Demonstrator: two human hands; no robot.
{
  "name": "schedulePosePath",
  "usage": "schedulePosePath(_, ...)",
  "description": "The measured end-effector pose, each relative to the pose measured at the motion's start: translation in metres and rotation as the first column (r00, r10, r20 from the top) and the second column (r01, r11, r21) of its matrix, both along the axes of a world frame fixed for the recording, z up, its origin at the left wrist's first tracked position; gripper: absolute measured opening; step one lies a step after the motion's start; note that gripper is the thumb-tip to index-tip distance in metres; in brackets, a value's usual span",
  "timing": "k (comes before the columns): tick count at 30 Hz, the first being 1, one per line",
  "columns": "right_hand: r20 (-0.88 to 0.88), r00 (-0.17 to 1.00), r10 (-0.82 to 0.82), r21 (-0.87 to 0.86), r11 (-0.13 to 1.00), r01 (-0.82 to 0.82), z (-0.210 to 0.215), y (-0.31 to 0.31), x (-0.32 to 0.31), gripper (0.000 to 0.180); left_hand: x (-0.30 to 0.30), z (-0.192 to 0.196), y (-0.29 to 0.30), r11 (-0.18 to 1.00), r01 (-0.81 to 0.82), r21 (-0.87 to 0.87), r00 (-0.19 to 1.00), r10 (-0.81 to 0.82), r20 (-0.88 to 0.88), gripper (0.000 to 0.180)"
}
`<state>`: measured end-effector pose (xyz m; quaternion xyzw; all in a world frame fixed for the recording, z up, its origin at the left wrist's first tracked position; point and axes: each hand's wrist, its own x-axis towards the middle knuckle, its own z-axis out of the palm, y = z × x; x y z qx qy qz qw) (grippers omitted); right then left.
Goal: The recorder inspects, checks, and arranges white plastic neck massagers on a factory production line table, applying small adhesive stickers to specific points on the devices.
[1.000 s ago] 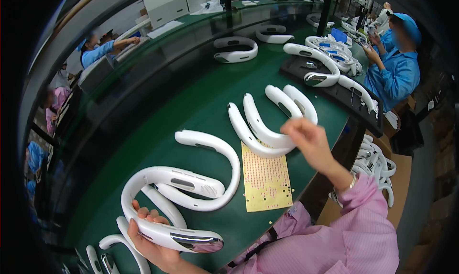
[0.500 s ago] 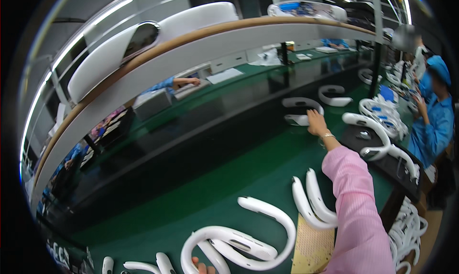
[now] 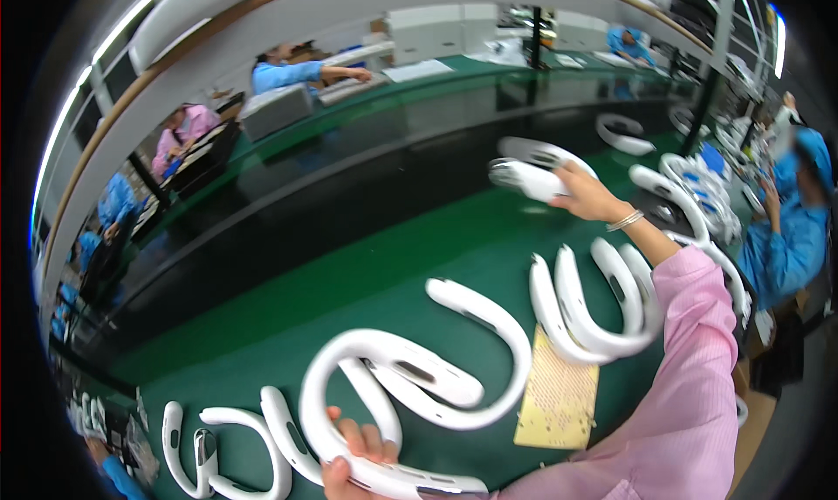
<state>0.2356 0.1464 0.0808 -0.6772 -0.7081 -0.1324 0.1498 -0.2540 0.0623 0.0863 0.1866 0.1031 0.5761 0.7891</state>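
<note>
My right hand is closed on one end of a white U-shaped neck fan, lifted above the dark belt. That fan is slightly blurred. At the lower middle, my left hand grips another white neck fan by its curved side, fingers wrapped around the inside. Just beyond it, a third neck fan lies on the green table, partly overlapped by the held one. Several more fans nest together below my right forearm.
A yellow perforated board lies on the green table. More neck fans sit at lower left, another on the dark belt. A co-worker in blue is at the right. A shelf spans overhead.
My right hand has picked the neck fan up off the belt and drawn it slightly nearer. My left hand and its fan show more fully now, as the view has shifted.
</note>
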Motion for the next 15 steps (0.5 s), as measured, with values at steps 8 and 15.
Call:
schedulePosePath(8, -0.195, 0.931, 0.308, -0.1, 0.938, -0.331, 0.022, -0.124, -0.221, 0.038, -0.034, 0.004, -0.007, 0.956, -0.124, 0.266, 0.943, 0.03, 0.331, 0.052)
schedulePosePath(15, -0.348, 0.882, 0.319, 0.281, 0.933, -0.227, -0.026, -0.184, -0.228, 0.026, -0.061, -0.001, -0.018, 0.955, -0.181, 0.237, 0.924, 0.082, 0.375, 0.055)
